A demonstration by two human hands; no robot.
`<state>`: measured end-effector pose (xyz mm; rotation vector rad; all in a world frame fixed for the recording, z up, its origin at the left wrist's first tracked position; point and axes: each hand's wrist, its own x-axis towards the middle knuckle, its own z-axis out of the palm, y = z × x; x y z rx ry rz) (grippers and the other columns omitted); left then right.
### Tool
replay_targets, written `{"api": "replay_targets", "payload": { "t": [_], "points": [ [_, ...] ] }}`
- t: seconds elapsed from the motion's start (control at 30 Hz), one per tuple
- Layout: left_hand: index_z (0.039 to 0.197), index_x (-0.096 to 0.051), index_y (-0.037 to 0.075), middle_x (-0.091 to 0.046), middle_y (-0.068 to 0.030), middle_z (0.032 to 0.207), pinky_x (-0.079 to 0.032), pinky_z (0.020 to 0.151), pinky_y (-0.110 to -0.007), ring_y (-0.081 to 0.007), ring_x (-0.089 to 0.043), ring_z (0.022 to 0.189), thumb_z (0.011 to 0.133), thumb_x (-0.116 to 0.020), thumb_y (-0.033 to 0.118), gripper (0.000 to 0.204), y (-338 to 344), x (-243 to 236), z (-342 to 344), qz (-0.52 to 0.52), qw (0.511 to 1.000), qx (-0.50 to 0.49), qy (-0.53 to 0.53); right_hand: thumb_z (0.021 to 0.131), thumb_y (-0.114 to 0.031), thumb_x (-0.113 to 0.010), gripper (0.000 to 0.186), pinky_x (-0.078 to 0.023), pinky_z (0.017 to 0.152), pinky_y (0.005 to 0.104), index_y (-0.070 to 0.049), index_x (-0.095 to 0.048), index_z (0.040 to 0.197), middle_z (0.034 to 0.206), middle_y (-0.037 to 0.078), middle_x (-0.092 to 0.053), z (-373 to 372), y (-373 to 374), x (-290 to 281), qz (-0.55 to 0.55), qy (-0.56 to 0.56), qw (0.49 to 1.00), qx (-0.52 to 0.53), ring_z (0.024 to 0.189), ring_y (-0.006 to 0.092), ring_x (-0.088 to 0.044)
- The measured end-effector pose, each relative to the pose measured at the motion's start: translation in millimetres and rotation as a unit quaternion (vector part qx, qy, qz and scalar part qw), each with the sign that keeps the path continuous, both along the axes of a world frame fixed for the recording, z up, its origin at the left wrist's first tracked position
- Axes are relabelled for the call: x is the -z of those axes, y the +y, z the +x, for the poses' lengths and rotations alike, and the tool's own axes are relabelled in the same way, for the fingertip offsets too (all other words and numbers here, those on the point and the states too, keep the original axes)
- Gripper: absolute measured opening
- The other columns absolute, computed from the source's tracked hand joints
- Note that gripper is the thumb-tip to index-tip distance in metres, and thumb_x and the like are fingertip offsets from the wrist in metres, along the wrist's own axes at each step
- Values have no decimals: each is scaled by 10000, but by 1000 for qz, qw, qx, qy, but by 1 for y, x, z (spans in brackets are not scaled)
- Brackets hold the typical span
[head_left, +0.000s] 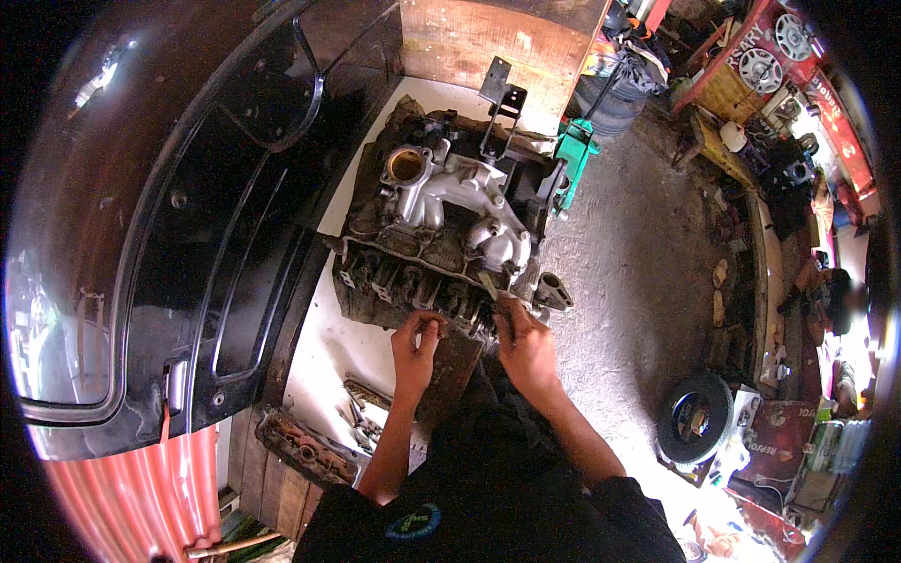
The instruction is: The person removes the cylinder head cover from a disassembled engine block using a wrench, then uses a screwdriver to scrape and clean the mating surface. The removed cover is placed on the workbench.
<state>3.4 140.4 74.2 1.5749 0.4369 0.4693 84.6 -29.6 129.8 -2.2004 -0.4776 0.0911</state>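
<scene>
A greasy engine (pixel 450 253) with a silver intake manifold (pixel 469 202) sits on a white-topped bench (pixel 319 357). My right hand (pixel 526 352) grips a pale flat tool (pixel 488 287), whose tip rests near the lower rim of the manifold. My left hand (pixel 415 349) is at the near edge of the exposed valve gear (pixel 385 283), fingers pinched; what is between them, if anything, is too small to make out. A loose metal fitting (pixel 555 291) lies just right of the engine. Greasy parts (pixel 310 446) lie at the bench's near left.
A black vehicle panel (pixel 160 235) fills the left side. A plywood board (pixel 488 38) stands behind the engine, a green jack (pixel 572 155) right of it. A tyre (pixel 694 419) lies on the concrete floor (pixel 638 263). Another person (pixel 826 305) is at the far right among cluttered shelving.
</scene>
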Motion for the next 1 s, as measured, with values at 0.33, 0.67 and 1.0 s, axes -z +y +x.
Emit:
{"api": "replay_targets", "payload": {
  "t": [0.33, 0.67, 1.0],
  "points": [
    [947, -627, 1, -627, -48, 776, -451, 657, -258, -103, -565, 716, 947, -561, 79, 102, -1, -5, -1, 16, 1000, -7, 5, 926, -165, -606, 260, -544, 653, 462, -65, -596, 1165, 900, 199, -702, -1, -15, -10, -27, -18, 999, 11, 803, 385, -688],
    [942, -634, 1, -632, -44, 784, -453, 662, -262, -105, -565, 714, 952, -566, 97, 118, 1, 0, 1, -17, 1000, 2, -25, 893, -109, -649, 274, -551, 710, 379, -40, -630, 1158, 949, 199, -706, 17, -25, -31, 70, 31, 997, 2, 875, 323, -712],
    [944, -630, -1, -633, -46, 806, -459, 672, -263, -108, -559, 718, 953, -561, 86, 112, 6, -7, -1, -12, 1000, -7, -18, 901, -185, -626, 294, -544, 639, 479, -111, -636, 1185, 836, 190, -663, 49, 25, -9, -55, -110, 991, -53, 720, 405, -659]
  ]
}}
